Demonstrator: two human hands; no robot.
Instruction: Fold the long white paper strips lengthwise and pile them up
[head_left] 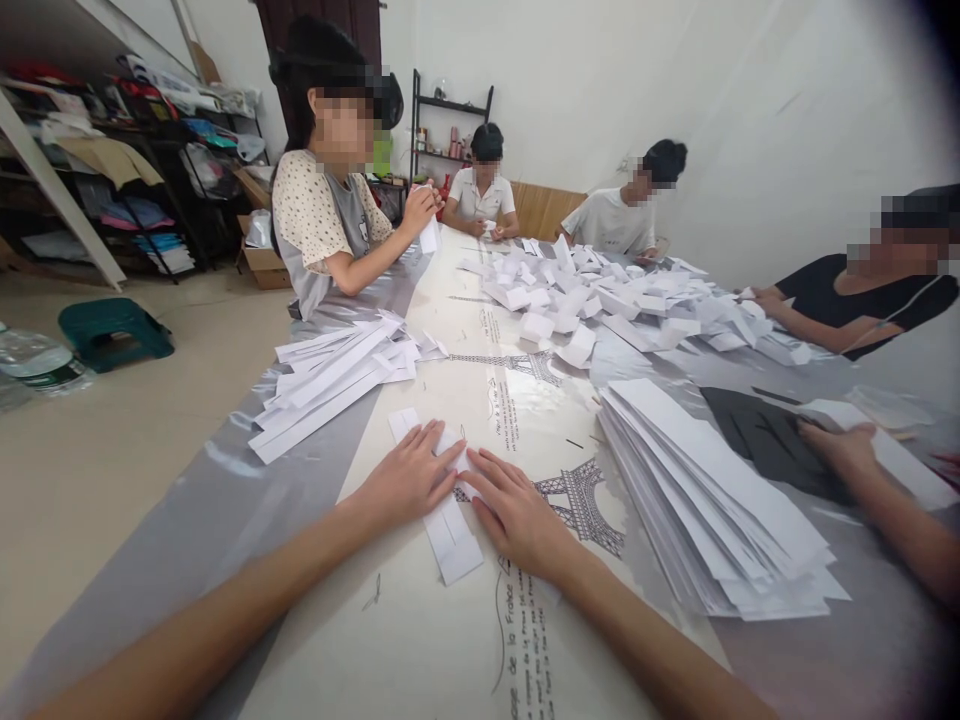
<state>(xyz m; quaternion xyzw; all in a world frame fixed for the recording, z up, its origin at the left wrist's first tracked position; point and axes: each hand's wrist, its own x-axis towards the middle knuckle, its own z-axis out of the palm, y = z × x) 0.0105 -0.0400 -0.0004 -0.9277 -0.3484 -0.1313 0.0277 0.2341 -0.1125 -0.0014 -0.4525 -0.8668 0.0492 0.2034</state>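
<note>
On the table in front of me lies a white folded paper strip (454,548), slanting from upper left to lower right. A folded part near its middle sits under my fingertips. My left hand (409,472) rests palm down across the strip with its fingers spread. From the other side, my right hand (517,508) touches the folded part with stretched fingertips, close to the left fingers. A pile of long white paper strips (337,380) lies beyond my left hand. A tall stack of flat white paper strips (697,490) stands to the right of my right hand.
Beyond is a large heap of folded white papers (600,295). Several people sit around the table; one at the left (322,210) holds a folded paper (430,235). At the right edge, another person's hand (844,450) holds white paper. A green stool (116,330) stands left.
</note>
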